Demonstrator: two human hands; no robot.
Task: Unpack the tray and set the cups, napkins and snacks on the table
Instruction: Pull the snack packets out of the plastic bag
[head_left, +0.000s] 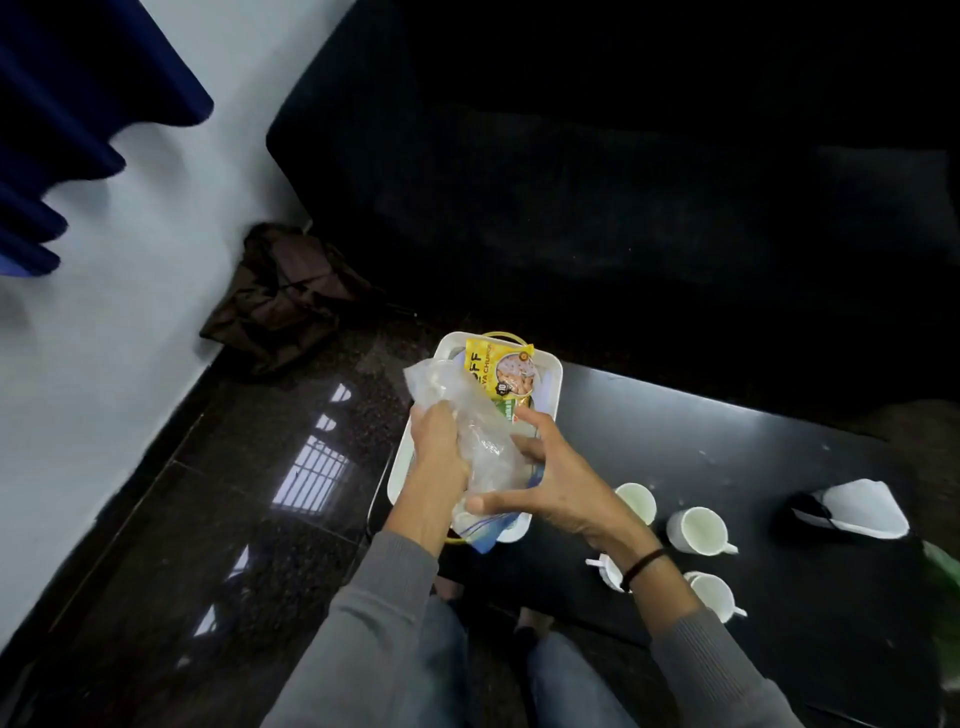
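A white tray (551, 387) sits at the left end of the black table (727, 467). In it lies a yellow snack packet (498, 371) with a green packet (511, 408) below it. My left hand (436, 447) grips a clear plastic zip bag (470, 415) above the tray. My right hand (558, 480) holds the same bag from the right, fingers spread around it. Several white cups stand on the table to the right of the tray: one (636, 501) close by, one (696, 530) further right, one (714, 595) nearer me, and another (608, 571) partly behind my right wrist.
A white folded cloth or mask (857, 506) on a dark object lies at the table's right. Something green (943, 571) shows at the right edge. A brown bag (280, 296) rests on the dark polished floor by the wall. A dark sofa (571, 182) stands behind the table.
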